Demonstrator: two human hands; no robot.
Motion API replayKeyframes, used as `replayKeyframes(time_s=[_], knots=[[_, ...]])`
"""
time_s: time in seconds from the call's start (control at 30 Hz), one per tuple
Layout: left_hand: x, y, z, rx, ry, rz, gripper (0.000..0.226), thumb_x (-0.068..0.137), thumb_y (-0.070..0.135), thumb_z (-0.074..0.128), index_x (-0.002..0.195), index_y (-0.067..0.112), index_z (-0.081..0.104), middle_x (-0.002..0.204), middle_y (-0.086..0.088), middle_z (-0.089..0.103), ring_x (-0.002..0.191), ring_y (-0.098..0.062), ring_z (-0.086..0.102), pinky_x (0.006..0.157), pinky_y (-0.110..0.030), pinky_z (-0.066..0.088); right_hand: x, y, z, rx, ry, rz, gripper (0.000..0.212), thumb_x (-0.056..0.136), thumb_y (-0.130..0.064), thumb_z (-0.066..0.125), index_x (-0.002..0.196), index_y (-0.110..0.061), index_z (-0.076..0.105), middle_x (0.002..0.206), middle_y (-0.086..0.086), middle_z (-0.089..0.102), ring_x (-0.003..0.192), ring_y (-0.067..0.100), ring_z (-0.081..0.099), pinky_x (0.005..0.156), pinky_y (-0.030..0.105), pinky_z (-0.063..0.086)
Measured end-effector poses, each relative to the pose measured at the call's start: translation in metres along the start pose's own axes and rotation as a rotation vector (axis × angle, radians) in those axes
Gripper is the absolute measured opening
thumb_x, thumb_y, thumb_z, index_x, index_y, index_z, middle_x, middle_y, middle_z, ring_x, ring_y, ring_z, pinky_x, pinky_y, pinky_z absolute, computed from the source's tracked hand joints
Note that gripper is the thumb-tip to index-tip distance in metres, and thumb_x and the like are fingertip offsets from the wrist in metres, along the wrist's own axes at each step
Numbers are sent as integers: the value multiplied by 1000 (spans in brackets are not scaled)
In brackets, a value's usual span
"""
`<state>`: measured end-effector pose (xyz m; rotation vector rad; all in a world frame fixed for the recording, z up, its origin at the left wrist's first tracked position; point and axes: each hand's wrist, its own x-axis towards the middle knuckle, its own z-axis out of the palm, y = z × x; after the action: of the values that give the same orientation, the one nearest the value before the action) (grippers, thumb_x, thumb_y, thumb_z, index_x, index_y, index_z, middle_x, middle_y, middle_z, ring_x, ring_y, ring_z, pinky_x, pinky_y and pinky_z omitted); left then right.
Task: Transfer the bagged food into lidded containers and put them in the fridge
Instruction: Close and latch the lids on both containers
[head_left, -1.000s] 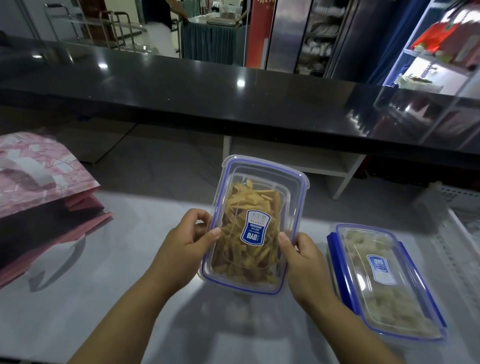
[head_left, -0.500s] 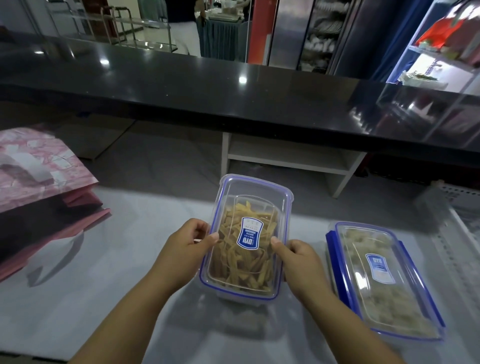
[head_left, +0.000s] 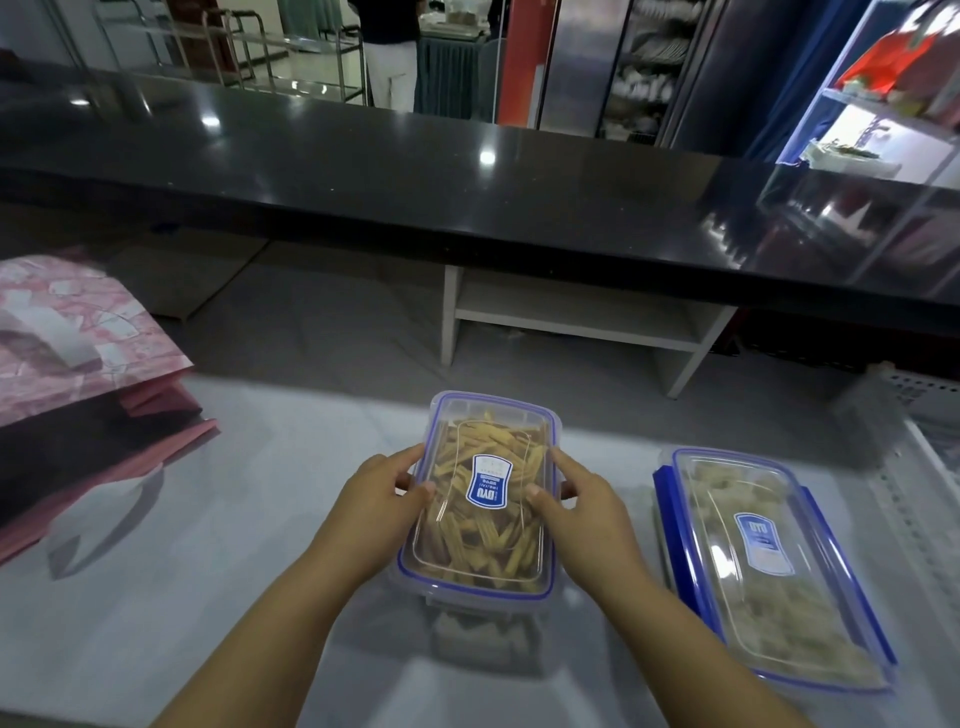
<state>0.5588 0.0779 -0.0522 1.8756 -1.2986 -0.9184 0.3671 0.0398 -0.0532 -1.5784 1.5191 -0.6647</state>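
A clear container with a blue-rimmed lid, full of yellow strips of food, sits low over the grey glossy surface in the middle. My left hand grips its left side and my right hand grips its right side, thumbs on the lid. To the right lies a second lidded container with pale food inside, its blue clips folded down, untouched.
A pink paper bag lies on a stack of dark and pink bags at the left. A black counter runs across behind, with a white shelf under it. A white perforated rack borders the right edge.
Both hands lowered the container of yellow strips from a raised, tilted pose down towards the surface, closer to me. The second container stayed put.
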Motion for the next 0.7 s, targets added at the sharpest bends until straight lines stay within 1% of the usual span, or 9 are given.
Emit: replayKeyframes(time_s=[0.1,0.2,0.3,0.37,0.43,0.5,0.6,0.67,0.7], knots=[[2,-2,-1,11,-5,-14,37,93,23,53,130,29,52,106,-1,56,83,-5,54,59,-10,36,3,3,1,-81,-9,4,40,92,-35,56,130,-39,48,111,-3,48,94,10,53,85,29,51],[4,-4,-2,-31,-20,-32,28,93,20,53,120,28,58,97,0,60,81,-6,56,57,-14,39,3,6,0,-28,-7,23,49,88,-36,62,134,-36,46,118,-2,49,101,12,55,88,35,53],[5,-4,-3,-79,-13,-47,20,92,23,55,110,29,60,86,1,62,75,-10,60,57,-22,47,6,7,-1,53,-11,72,53,83,-34,69,131,-32,47,123,1,51,105,15,56,83,35,56],[7,-5,-4,-93,11,-54,17,91,27,57,107,25,63,83,-1,62,74,-16,62,61,-31,54,7,7,-2,119,-26,115,53,82,-28,71,128,-33,45,117,1,56,99,15,59,76,33,57],[9,-5,-6,-127,4,-90,16,89,30,61,104,23,61,89,-3,61,75,-18,63,61,-33,56,8,6,-2,194,-48,175,65,80,-26,73,134,-31,36,104,-1,61,85,13,64,68,32,58],[11,-7,-6,-178,-34,-156,25,86,33,63,108,24,54,104,-6,59,81,-20,64,59,-31,55,10,6,-3,229,-54,251,80,80,-27,74,143,-20,25,103,2,62,74,9,63,63,28,55],[12,-12,-6,-232,-69,-265,58,84,41,64,132,24,37,126,-10,54,93,-25,63,68,-33,54,11,5,-3,184,-57,290,79,82,-29,70,145,-11,25,120,9,61,71,6,58,65,27,53],[13,-13,-4,-212,-73,-296,71,83,45,62,141,19,31,135,-10,52,104,-27,59,78,-37,53,11,4,-4,147,-53,295,78,83,-33,68,145,-10,26,129,10,55,83,12,61,63,25,50],[13,-12,-5,-196,-73,-295,73,84,45,62,142,16,31,135,-10,52,103,-25,59,79,-36,52,11,5,-4,127,-53,298,78,83,-36,68,144,-10,28,132,10,53,92,17,61,63,25,49]])
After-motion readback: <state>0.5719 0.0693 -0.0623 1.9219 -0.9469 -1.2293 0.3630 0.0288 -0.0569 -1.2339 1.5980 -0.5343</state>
